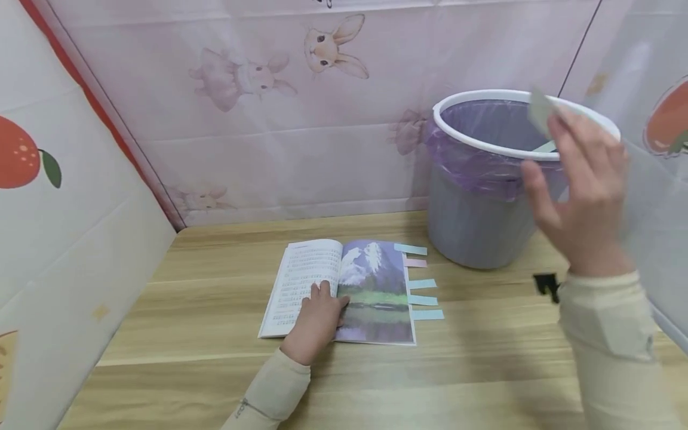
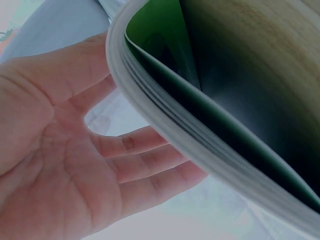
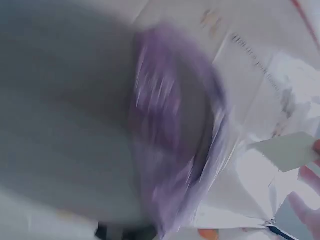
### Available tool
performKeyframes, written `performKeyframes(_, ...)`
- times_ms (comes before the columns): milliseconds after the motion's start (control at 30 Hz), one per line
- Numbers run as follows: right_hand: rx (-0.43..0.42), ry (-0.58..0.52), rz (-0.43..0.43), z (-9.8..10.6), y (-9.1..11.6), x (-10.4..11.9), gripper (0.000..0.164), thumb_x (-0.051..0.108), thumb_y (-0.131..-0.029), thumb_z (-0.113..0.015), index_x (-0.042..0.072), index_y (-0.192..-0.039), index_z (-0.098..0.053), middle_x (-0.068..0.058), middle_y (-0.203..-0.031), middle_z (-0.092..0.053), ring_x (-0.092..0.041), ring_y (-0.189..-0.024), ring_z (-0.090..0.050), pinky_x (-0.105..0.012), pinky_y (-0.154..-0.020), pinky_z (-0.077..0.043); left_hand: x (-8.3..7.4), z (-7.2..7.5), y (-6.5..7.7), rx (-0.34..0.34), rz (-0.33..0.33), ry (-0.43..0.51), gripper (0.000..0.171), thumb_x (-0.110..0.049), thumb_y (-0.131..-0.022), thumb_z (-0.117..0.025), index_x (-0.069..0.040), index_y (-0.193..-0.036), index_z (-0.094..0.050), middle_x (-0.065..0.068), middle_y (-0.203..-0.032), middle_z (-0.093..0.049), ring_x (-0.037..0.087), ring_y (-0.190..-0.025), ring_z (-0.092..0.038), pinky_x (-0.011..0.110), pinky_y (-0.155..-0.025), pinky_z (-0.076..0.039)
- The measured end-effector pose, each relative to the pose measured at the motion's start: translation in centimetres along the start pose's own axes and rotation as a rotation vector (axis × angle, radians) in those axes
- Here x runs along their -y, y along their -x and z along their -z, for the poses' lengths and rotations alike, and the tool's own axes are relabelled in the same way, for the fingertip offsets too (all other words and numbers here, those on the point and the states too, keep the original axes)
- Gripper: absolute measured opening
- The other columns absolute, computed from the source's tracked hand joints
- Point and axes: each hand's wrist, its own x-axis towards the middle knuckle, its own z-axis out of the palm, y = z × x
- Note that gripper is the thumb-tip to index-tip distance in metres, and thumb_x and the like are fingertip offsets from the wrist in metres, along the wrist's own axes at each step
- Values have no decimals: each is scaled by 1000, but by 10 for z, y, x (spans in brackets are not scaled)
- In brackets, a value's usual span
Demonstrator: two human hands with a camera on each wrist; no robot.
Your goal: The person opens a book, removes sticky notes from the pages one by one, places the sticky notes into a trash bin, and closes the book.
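An open book [image 1: 373, 325] lies on the table, with printed text on its left page and a mountain picture on its right. My left hand [image 1: 317, 316] rests across the gutter with its fingers extended. In the left wrist view, the fingers [image 2: 150, 162] of that hand touch the book [image 2: 225, 145]. Several blue sticky tabs [image 1: 426, 300] and a pink one [image 1: 415, 263] stick out from the right page edge. Raised over the near rim of a grey trash bin [image 1: 473, 221], my right hand [image 1: 586, 185] pinches a pale green sticky note [image 3: 287, 151].
A purple bag [image 3: 155, 110] lines the bin, held by a white rim [image 1: 484, 143]. Inside the bin is a pale strip [image 1: 547, 147]. A small black object [image 1: 547, 285] shows beside the right cuff. Printed sheets [image 1: 322, 161] stand behind the wooden table [image 1: 215, 370].
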Motion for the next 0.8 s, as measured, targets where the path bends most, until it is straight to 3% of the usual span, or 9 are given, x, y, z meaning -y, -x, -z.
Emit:
performKeyframes(100, 265, 191, -17, 10, -14, -34, 78, 62, -92, -44, -4, -131, -54, -16, -137, -52, -37, -129, -42, -54, -104, -27, 1, -1, 0, -6, 1, -2, 31, -18, -78, -78, -16, -109, -72, 20, -97, -50, 34, -90, -50, 42, -60, -48)
performKeyframes(200, 560, 289, -46, 13, -17, -59, 83, 65, -92, -42, -3, -141, -42, -19, -147, -41, -36, -138, -30, -58, -108, -20, 2, -1, 0, -5, 1, 8, 31, -17, -78, -79, -15, -108, -72, 20, -97, -50, 35, -91, -50, 43, -61, -49)
performKeyframes(267, 700, 317, -82, 11, -16, -67, 84, 63, -93, -44, -2, -145, -36, -19, -150, -35, -35, -142, -23, -58, -111, -15, 2, -1, 0, -5, 2, 18, 31, -17, -78, -79, -14, -108, -72, 20, -97, -50, 35, -91, -50, 43, -61, -48)
performKeyframes(333, 785, 328, -119, 9, -15, -71, 83, 59, -93, -48, -2, -147, -32, -20, -152, -31, -35, -144, -19, -58, -113, -11, 2, -1, 0, -3, 4, 26, 31, -17, -78, -78, -14, -108, -71, 19, -97, -49, 35, -91, -50, 43, -61, -48)
performKeyframes(433, 837, 336, -146, 6, -15, -73, 86, 60, -92, -49, -2, -148, -28, -22, -153, -28, -36, -144, -15, -58, -114, -7, 1, 0, 0, -4, 3, 27, 30, -16, -78, -78, -14, -108, -71, 19, -96, -49, 34, -91, -49, 43, -61, -48)
performKeyframes(667, 865, 311, -193, 4, -17, -71, 88, 60, -92, -50, -1, -150, -23, -27, -151, -27, -39, -144, -14, -61, -112, -7, 1, 3, 1, -15, 6, -4, 29, -17, -78, -78, -15, -107, -72, 19, -96, -50, 33, -88, -49, 41, -60, -48)
performKeyframes(733, 810, 274, -192, 4, -17, -68, 87, 59, -92, -51, 1, -150, -25, -27, -150, -30, -41, -142, -18, -63, -111, -10, 2, 2, 1, -18, 7, 0, 29, -17, -78, -78, -15, -106, -72, 19, -96, -50, 33, -88, -49, 41, -60, -48)
performKeyframes(800, 674, 214, -132, 3, -14, -61, 83, 61, -92, -49, 1, -147, -34, -27, -145, -38, -43, -138, -28, -60, -111, -16, 2, 2, 1, -17, 6, 7, 29, -17, -78, -78, -14, -106, -72, 19, -96, -50, 33, -88, -49, 41, -60, -48)
